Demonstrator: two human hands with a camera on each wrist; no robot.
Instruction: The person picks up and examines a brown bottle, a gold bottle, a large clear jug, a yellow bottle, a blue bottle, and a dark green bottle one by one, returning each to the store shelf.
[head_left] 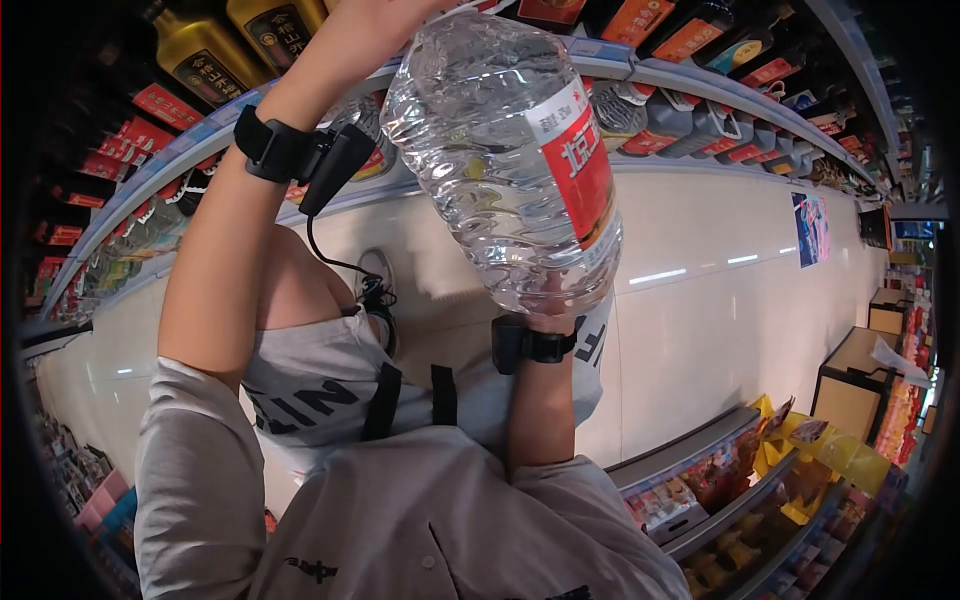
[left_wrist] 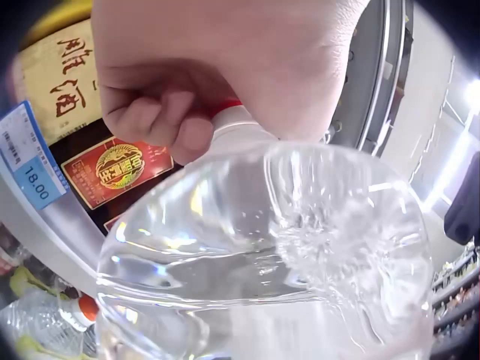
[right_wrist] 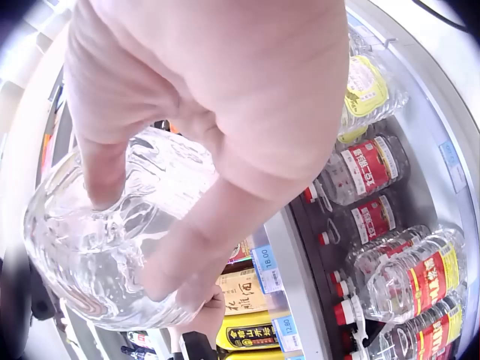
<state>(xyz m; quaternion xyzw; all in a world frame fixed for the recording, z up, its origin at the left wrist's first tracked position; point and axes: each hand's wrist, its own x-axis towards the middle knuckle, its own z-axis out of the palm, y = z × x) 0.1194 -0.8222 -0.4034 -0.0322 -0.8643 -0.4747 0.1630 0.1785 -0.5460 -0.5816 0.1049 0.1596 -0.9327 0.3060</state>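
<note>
The fingers of my left hand are curled around the red-capped neck of a large clear plastic jug, held above the floor in front of me. My right hand spreads its fingers and presses them on the jug's broad base. Clear liquid shows inside behind a red-and-white label. Left of the jug stand gold bottles; beyond it, red-labelled clear jugs.
</note>
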